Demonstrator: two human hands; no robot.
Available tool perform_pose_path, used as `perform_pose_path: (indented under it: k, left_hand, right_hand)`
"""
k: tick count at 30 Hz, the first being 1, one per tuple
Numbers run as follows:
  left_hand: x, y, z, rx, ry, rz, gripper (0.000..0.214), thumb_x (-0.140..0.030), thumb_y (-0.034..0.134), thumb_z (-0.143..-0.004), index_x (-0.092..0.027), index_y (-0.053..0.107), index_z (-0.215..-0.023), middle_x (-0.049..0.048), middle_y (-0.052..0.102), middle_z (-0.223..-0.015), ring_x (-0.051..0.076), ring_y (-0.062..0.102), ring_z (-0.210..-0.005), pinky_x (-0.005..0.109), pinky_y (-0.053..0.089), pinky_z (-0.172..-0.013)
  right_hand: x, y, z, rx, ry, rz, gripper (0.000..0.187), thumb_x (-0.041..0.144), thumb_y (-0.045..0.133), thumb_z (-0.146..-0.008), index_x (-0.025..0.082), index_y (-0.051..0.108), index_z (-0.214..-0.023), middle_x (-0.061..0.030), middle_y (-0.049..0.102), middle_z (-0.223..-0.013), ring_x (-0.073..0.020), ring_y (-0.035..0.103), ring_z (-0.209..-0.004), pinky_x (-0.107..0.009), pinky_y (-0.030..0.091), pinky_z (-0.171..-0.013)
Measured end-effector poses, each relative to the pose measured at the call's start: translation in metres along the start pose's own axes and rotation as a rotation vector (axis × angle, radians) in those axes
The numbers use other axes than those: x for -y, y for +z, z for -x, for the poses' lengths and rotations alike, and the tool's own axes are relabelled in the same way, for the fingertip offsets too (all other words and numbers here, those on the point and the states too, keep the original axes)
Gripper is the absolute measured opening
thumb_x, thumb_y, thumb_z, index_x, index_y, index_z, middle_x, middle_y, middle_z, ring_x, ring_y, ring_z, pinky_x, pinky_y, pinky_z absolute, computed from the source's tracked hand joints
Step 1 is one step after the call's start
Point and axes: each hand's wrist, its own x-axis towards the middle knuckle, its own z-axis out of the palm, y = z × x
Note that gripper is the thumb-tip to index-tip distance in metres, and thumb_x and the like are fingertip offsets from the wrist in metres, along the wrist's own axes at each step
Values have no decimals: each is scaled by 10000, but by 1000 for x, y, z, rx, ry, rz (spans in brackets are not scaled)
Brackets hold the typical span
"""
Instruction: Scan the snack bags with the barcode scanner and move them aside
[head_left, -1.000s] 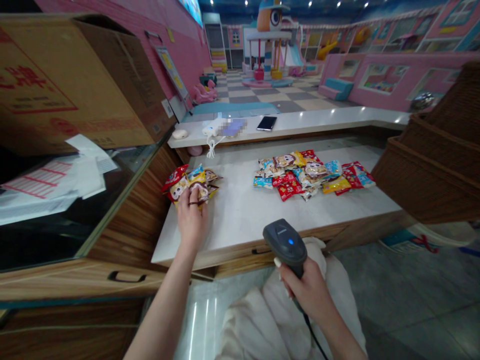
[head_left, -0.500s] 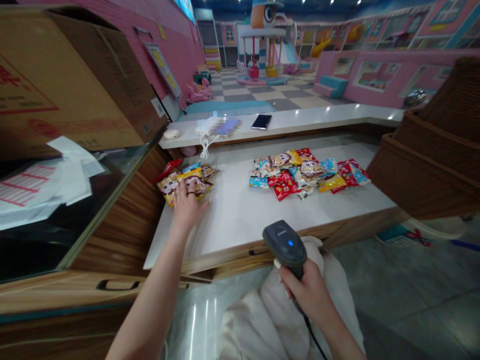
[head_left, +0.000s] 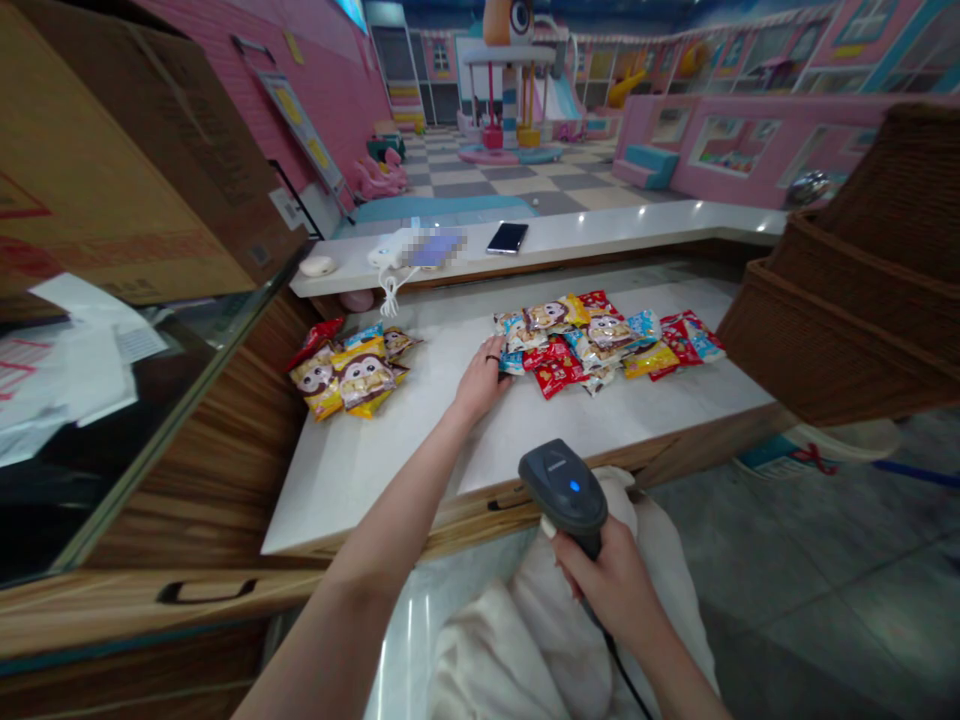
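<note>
My left hand reaches across the white counter to the left edge of the bigger pile of snack packets. Its fingers are stretched out, touching a blue packet there. A smaller pile of snack packets lies at the counter's left end, apart from the hand. My right hand is wrapped round the handle of a dark barcode scanner with a blue light, held below the counter's front edge over my lap.
A wicker basket stands at the right. A cardboard box and papers sit on the glass case at left. A phone and a white device with cable lie on the raised back ledge.
My left hand left the small pile at the left and moved right to the bigger pile. The scanner hand stayed put. The view shifted slightly left.
</note>
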Motion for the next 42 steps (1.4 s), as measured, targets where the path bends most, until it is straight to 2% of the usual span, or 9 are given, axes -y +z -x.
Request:
perform_pose_path:
  k: [5,10,14,18,21,24,31,37,42]
  left_hand:
    - [3,-7,1,57,-64,23,699,-134,593,-824,-33,442,-1499,269,453,-1561,346,420,-1479,507,313,-1241]
    - [-7,-35,51,42,-71,90,679,-220,575,-885,-97,414,-1534,207,489,-1557,314,485,-1433,467,356,-1210]
    - [-22,-51,96,-32,-163,321,611,-310,613,-903,-188,486,-1488,128,594,-1469,279,584,-1315,425,415,-1155]
    - [-32,-48,119,-141,-399,756,488,-471,673,-893,-197,628,-1294,92,708,-1270,243,662,-1155,396,477,-1085]
    - [-32,-42,123,-234,-610,1070,444,-535,759,-810,-190,678,-1077,68,753,-1030,225,713,-973,393,554,-973]
    - [-32,-42,120,-316,-671,1220,415,-506,800,-762,-197,675,-1010,60,755,-971,222,719,-946,381,590,-903]
    - [-33,-45,116,-342,-687,1250,373,-474,723,-821,-187,655,-1051,71,759,-1037,220,726,-1000,355,607,-860]
    - [-33,-47,116,-298,-682,1218,337,-479,644,-875,-208,619,-1074,89,732,-1166,209,692,-1130,404,592,-931]
    - [-31,-45,116,-329,-709,1284,332,-451,695,-840,-193,643,-1041,61,744,-1073,200,715,-999,350,605,-860]
  right_hand:
    - [0,-2,1,-26,0,8,150,335,604,-849,202,635,-787,52,535,-496,-153,499,-421,-259,396,-436]
    - [4,0,0,6,10,-28,137,324,599,-849,200,631,-801,55,528,-501,-156,514,-435,-254,404,-445]
    - [7,3,1,18,2,-37,128,327,620,-837,210,625,-786,58,522,-488,-158,510,-424,-258,399,-434]
    - [11,4,2,20,-3,-51,153,345,639,-836,222,606,-750,60,519,-481,-159,516,-417,-261,400,-434]
    - [12,5,1,27,13,-77,181,356,649,-830,229,586,-718,61,518,-479,-155,518,-395,-258,397,-418]
    - [10,7,0,5,-13,-64,197,344,652,-833,226,587,-689,61,513,-454,-149,501,-393,-255,392,-422]
    - [5,12,-2,18,-30,-33,200,346,618,-849,211,588,-705,64,510,-454,-131,482,-398,-238,384,-423]
    - [8,12,-2,18,-46,-11,216,349,603,-846,210,586,-681,60,511,-443,-132,492,-400,-240,391,-437]
    - [7,11,0,20,-36,-19,226,361,612,-854,216,580,-683,55,519,-453,-138,502,-401,-240,394,-426]
